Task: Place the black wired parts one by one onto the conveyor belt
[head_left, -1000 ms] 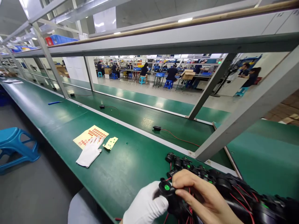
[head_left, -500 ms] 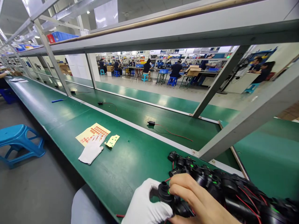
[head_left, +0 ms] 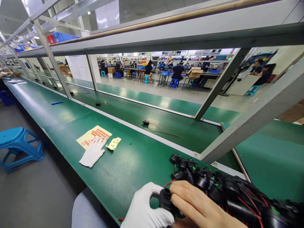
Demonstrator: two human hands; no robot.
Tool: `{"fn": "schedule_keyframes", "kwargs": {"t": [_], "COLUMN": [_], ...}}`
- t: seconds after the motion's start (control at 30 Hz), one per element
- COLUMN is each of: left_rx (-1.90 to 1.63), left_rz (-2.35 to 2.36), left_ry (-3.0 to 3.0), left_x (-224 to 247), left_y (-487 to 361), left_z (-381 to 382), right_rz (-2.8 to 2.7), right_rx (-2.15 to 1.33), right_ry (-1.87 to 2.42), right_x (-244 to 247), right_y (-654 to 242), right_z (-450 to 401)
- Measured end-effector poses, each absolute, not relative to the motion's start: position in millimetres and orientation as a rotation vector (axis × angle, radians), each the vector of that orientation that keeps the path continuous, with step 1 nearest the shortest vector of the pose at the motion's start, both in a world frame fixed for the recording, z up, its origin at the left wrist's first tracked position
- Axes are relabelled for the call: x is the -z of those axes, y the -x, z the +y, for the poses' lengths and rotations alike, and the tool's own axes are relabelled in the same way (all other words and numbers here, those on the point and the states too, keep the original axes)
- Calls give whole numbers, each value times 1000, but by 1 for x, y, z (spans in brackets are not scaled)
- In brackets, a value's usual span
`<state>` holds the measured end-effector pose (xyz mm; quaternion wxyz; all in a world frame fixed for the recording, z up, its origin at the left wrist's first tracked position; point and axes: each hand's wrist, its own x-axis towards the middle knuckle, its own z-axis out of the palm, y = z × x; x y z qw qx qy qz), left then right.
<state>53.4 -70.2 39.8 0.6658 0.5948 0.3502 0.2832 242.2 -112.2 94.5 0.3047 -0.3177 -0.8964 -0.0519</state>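
Observation:
My left hand (head_left: pixel 146 207), in a white glove, curls its thumb and fingers around a small black pump (head_left: pixel 165 197) with a round nozzle on top. My bare right hand (head_left: pixel 197 202) is closed against the same pump's right side, its fingertips pressed there and hiding that side. Just beyond my hands lies a heap of similar black pumps (head_left: pixel 228 186) with red wires, several bearing green dots. Farther left on the green bench (head_left: pixel 123 171), an unworn white glove (head_left: pixel 93 153) partly covers a sheet of red stickers (head_left: pixel 99 131). A small piece with green stickers (head_left: pixel 114 144) lies beside it.
Behind a pale rail, single pumps with wires, such as this pump (head_left: pixel 145 123), lie on a green belt. A slanted metal post (head_left: pixel 223 133) rises close behind the heap. A blue pen-like tool (head_left: pixel 58 102) lies farther along. At left stands a blue stool (head_left: pixel 17 142). People sit at distant benches.
My right fingers have closed over the held pump's side, covering the green dot that showed there. Pumps on the belt have shifted left.

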Motion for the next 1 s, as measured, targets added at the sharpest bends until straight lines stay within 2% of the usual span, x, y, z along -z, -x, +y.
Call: {"fn": "schedule_keyframes", "kwargs": {"t": [0.1, 0.23, 0.3, 0.37, 0.6, 0.87, 1.0], "left_rx": [-622, -619, -578, -545, -429, -466, -624], "left_rz": [561, 349, 302, 259, 261, 244, 249], "left_ry": [-1290, -892, -653, -537, -364, -290, -539], "left_x": [-42, -35, -30, -28, -33, 2, -11], "left_y": [-51, -68, -79, -86, -83, -102, -90], "left_z": [-69, -74, -77, -80, -81, -87, -86], "right_rz": [-2134, -1687, -1507, -1386, -1366, -1394, -1623], "right_rx": [-231, -940, -1275, -1462, -1455, -1386, -1068], "right_ry": [987, 1312, 1286, 1227, 1254, 1274, 1308], "right_x": [-80, -72, -75, -78, -74, -71, -75], "right_y": [-239, -237, -236, -235, -236, -239, -245], "right_z": [-109, -103, -99, -95, -91, -92, -98]}}
